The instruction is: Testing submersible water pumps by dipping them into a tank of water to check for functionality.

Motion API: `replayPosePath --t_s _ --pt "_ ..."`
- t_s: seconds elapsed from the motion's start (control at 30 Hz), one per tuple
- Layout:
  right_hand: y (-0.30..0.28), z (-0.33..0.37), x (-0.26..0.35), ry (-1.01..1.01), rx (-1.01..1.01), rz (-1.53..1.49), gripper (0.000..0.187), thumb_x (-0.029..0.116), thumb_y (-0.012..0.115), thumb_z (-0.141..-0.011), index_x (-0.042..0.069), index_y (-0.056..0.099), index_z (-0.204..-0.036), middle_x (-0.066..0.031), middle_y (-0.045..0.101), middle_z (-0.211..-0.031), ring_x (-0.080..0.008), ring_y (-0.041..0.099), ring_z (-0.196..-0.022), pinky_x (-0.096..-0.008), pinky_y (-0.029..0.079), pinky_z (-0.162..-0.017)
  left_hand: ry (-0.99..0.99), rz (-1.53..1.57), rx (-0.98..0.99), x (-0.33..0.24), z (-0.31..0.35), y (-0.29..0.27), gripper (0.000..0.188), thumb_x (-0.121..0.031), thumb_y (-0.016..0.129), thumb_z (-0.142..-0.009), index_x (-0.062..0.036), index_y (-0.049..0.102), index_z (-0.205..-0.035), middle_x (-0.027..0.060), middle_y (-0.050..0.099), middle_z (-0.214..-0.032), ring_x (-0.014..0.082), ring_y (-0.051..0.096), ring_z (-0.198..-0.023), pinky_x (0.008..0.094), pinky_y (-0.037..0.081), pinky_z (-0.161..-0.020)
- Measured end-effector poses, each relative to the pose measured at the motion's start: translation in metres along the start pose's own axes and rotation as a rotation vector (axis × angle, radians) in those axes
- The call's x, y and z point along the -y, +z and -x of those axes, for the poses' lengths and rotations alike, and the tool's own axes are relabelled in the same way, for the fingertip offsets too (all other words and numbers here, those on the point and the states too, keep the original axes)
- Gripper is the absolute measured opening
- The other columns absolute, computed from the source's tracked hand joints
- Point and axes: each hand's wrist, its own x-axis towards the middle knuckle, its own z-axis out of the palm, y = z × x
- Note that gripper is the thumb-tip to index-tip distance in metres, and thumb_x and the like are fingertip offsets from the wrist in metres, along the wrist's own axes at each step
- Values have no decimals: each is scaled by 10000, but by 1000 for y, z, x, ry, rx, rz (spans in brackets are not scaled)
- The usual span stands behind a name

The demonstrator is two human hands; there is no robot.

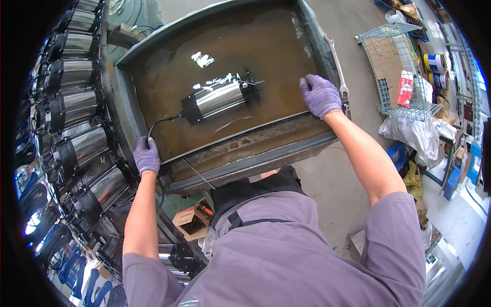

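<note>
A silver cylindrical motor [221, 100] with black ends lies on its side, partly under brown water, in a metal tank [245, 169]. Its black cable [164, 119] runs left to the tank's near-left corner. There my left hand [147, 155], in a purple glove, is closed around the cable, fingertips upward. My right hand [321, 95], gloved alike, is at the right end of the inner ledge, beside the right wall. Its fingers are curled together, and whatever lies inside them is hidden. Both hands are apart from the motor.
An open-end wrench [336, 65] lies along the tank's right rim. Several similar motors [76, 104] line the rack at left. A wire basket [404, 71] with cardboard stands at right, above white plastic bags [411, 135]. Near my legs is a small open cardboard box [192, 222].
</note>
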Motion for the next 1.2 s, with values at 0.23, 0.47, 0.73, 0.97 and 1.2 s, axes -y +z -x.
replayPosePath --t_s 0.23,0.47,0.73,0.97,1.2 --pt "-2 1 1 5 10 6 344 383 525 -1028 88 698 -992 -179 715 -1037 -419 675 -983 -534 539 -885 -7 -8 10 -2 0 -1 264 -282 617 -1015 -44 693 -1101 267 720 -997 475 680 -946 496 530 -842" --pt "0 0 1 1 -7 11 345 385 524 -1028 88 691 -976 -179 713 -1033 -421 674 -975 -537 537 -873 -7 -61 4 -6 0 -3 257 -279 615 -1013 -51 696 -1100 266 720 -989 474 682 -941 494 531 -839" --pt "1 0 0 6 -5 10 343 385 527 -1026 91 691 -963 -186 712 -1019 -422 673 -968 -542 533 -866 -10 -28 4 -4 0 -2 247 -272 622 -1006 -49 701 -1077 256 725 -977 456 691 -922 483 534 -830" --pt "3 0 -1 -14 -26 3 350 386 529 -1031 83 689 -964 -198 709 -1003 -434 668 -962 -541 529 -856 -9 -30 7 0 -1 0 246 -270 620 -1007 -47 699 -1074 255 725 -984 461 688 -932 486 532 -834" --pt "4 0 -2 -3 -31 1 357 390 529 -1034 75 688 -977 -204 706 -1010 -445 661 -968 -541 525 -853 4 -63 5 -5 -1 -2 243 -272 615 -1010 -53 696 -1076 255 723 -987 464 686 -938 492 531 -834"
